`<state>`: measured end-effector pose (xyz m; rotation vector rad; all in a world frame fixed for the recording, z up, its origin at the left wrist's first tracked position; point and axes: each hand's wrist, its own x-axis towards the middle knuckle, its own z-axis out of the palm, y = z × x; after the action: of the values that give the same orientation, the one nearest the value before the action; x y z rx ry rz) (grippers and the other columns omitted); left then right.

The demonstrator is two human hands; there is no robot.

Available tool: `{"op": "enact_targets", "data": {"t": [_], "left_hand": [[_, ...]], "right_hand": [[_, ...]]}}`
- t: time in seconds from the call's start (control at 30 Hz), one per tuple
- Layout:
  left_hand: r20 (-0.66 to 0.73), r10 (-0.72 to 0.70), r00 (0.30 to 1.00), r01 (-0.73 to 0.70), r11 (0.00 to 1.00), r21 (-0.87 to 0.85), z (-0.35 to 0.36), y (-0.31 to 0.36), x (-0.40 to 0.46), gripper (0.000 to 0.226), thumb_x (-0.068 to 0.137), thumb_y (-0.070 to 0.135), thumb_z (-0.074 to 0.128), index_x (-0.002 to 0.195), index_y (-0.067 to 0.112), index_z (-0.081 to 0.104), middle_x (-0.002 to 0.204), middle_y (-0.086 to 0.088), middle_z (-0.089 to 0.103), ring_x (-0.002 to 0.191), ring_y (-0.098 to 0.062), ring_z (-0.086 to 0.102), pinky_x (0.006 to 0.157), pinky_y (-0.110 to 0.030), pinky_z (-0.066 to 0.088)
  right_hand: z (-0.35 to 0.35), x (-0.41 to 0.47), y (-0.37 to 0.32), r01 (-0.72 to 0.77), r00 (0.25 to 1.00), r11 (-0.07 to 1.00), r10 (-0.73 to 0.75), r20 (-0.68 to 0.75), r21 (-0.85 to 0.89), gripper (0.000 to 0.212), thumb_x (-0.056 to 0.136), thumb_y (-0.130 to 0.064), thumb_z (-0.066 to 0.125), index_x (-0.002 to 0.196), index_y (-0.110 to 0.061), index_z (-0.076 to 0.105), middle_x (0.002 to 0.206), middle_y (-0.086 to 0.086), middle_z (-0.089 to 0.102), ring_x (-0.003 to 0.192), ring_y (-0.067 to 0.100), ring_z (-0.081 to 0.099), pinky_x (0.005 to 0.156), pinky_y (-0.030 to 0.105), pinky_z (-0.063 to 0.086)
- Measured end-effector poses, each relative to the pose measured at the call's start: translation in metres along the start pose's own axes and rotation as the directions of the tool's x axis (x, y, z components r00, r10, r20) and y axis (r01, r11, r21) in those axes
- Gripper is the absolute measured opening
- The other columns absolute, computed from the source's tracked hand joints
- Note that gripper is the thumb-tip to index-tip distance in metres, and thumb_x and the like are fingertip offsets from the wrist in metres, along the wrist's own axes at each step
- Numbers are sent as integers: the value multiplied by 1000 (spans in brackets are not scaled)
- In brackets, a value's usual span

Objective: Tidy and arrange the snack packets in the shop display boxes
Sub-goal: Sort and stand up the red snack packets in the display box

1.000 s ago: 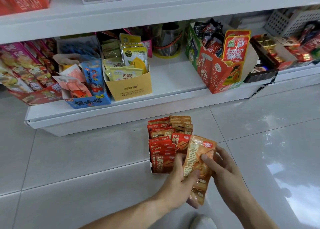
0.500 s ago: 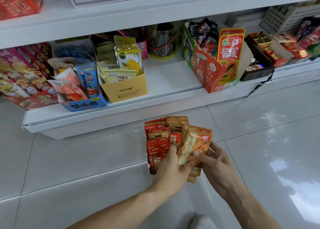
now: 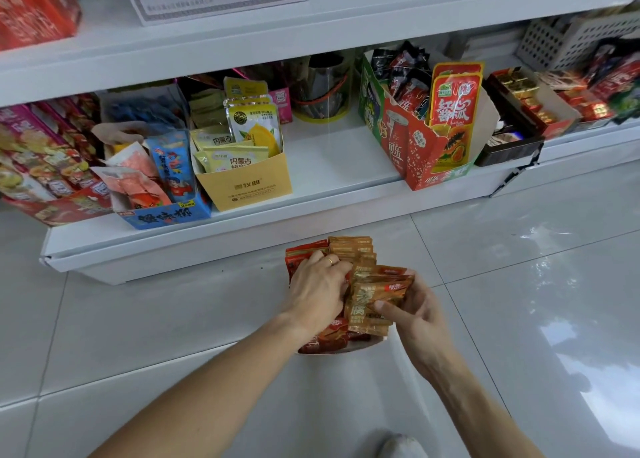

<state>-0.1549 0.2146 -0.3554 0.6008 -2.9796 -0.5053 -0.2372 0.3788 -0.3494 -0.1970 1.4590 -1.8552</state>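
Both bare forearms reach forward and down, hands close together.

The left hand (image 3: 317, 293) lies palm-down, fingers (image 3: 313, 257) spread and bent, a ring on one. The right hand (image 3: 417, 314) pinches between thumb and curled fingers.

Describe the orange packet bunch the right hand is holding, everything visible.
The orange packets are glossy foil-look sachets, tan-orange with white characters and a small red logo. Several overlap in a fanned bunch, tilted, over the box on the floor. The right hand pinches them from the right; the left hand presses on the red packets beside them.
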Motion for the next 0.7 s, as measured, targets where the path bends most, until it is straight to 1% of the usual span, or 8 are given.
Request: {"op": "enact_targets", "data": {"t": [0.13, 0.2, 0.33, 0.43, 0.5, 0.57, 0.63, 0.7], "left_hand": [[19, -25, 1000, 24, 999, 38, -2, 0, 9, 15, 92, 39, 65, 104, 35, 72, 101, 14, 62, 101, -14, 50, 87, -34, 37], [44, -27, 999, 25, 998, 49, -2, 0, 11, 16, 90, 41, 68, 103, 35, 73, 105, 14, 62, 102, -13, 49, 90, -34, 36], [11, -58, 998, 58, 998, -13, -2, 0, 6, 11, 89, 39, 70, 98, 34, 71, 111, 18, 65, 107, -10, 51, 94, -32, 37], [-59, -109, 992, 101, 987, -123, -10, 3, 0, 9, 93, 39, 66, 100, 33, 65, 93, 16, 68, 96, -8, 58, 93, -33, 43], [-113, -129, 985, 105, 975, -196, -26, 5, -1, 8, 95, 39, 63, 101, 34, 62, 90, 16, 69, 89, -6, 63, 86, -32, 49], [-149, -116, 982, 79, 969, -234, -47, 3, -2, 9, 96, 40, 61, 103, 34, 60, 95, 16, 72, 88, -4, 67, 80, -31, 55], [-180, -82, 980, 32, 964, -264, -71, -4, -5, 10, 96, 38, 63, 104, 32, 61, 95, 15, 73, 87, -3, 69, 78, -32, 58], [-211, -60, 976, -7, 953, -303, -96, -11, -13, 11, 95, 35, 66, 104, 29, 63, 95, 16, 73, 87, 0, 68, 78, -32, 59]], "right_hand": [[-6, -9, 1, -2, 1000, 999, 2, 13, 44, 46, 78, 26, 61, 116, 3, 52, 100, 25, 65, 96, 38, 63, 87, 54, 52], [-8, -14, 3, 0, 1000, 999, -2, 27, 53, 48, 76, 26, 64, 116, 2, 53, 101, 28, 65, 97, 41, 63, 88, 56, 51], [-14, -10, 7, 4, 1000, 996, -4, -1, 87, 55, 63, 22, 72, 109, -2, 56, 99, 26, 64, 94, 39, 62, 78, 43, 57], [-16, -8, 8, -13, 1000, 992, 14, -4, 129, 56, 58, 16, 69, 109, -4, 56, 105, 27, 64, 97, 40, 61, 79, 42, 56], [-16, -7, 9, -30, 1000, 990, 30, 0, 138, 57, 57, 16, 69, 109, -4, 56, 105, 28, 62, 98, 40, 60, 79, 42, 55], [-15, -4, 9, -37, 999, 990, 38, -6, 133, 58, 56, 16, 70, 109, -4, 57, 101, 28, 60, 96, 41, 58, 81, 48, 52], [-16, -2, 7, -19, 1000, 995, 20, -2, 94, 58, 59, 14, 73, 113, 4, 55, 102, 33, 59, 98, 47, 58, 91, 60, 48], [-13, -2, 3, -13, 1000, 1000, 13, -6, 19, 59, 61, 11, 76, 116, 7, 53, 106, 38, 60, 101, 49, 61, 95, 61, 47]]}}
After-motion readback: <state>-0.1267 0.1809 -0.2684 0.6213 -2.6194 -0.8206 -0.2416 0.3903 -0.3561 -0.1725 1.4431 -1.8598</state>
